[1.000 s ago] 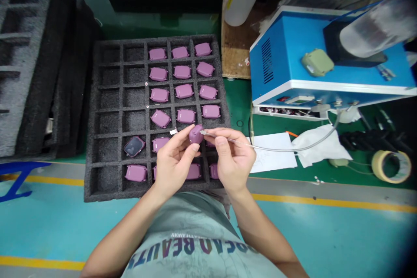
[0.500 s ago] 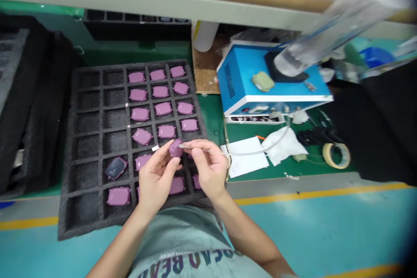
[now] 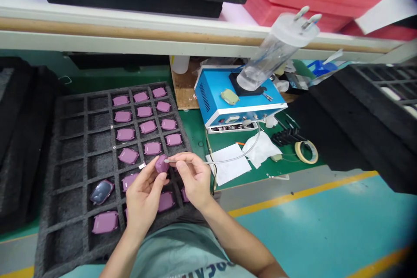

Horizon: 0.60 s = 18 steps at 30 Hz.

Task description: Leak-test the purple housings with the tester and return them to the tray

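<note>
My left hand [image 3: 143, 200] pinches a small purple watch case [image 3: 160, 164] by its edges, above a black foam tray [image 3: 70, 144]. From the right, my right hand [image 3: 193, 179] grips a thin nozzle [image 3: 170, 161], its tip at the case; whether it touches I cannot tell. A clear flexible tube [image 3: 233, 159] runs from behind this hand to a blue machine [image 3: 211, 91]. Several like purple cases [image 3: 105, 222] lie in the tray's compartments. One watch with a dark glossy face [image 3: 102, 192] lies in the left part of the tray.
On the blue machine stand a clear cylinder [image 3: 269, 63] and a pale green case [image 3: 230, 96]. White paper [image 3: 228, 164], a crumpled cloth [image 3: 260, 147] and a tape roll [image 3: 306, 152] lie to the right. Black foam [image 3: 24, 147] is stacked at left; a shelf edge [image 3: 130, 30] crosses above.
The camera view has tilted up and shifted right, so more of the shelf and the whole cylinder show. Both hands keep their hold on the watch case and nozzle.
</note>
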Motion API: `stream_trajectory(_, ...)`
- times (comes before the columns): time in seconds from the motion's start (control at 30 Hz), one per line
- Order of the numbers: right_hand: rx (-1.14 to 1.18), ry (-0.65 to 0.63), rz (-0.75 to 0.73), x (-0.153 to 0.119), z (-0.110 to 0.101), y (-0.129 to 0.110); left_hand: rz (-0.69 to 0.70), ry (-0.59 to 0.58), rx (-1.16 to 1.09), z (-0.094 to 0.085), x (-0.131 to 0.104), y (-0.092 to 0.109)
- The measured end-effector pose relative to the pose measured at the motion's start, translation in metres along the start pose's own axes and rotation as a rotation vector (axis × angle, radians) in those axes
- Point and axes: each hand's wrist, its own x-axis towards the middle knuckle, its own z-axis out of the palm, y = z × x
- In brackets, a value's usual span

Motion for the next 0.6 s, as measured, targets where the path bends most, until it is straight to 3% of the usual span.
stream_trajectory(0.6, 0.018, 0.005, -0.008, 0.0002, 0.0008, 0.0020, -0.008, -0.005, -0.027, -0.0004, 0.0000, -0.0031)
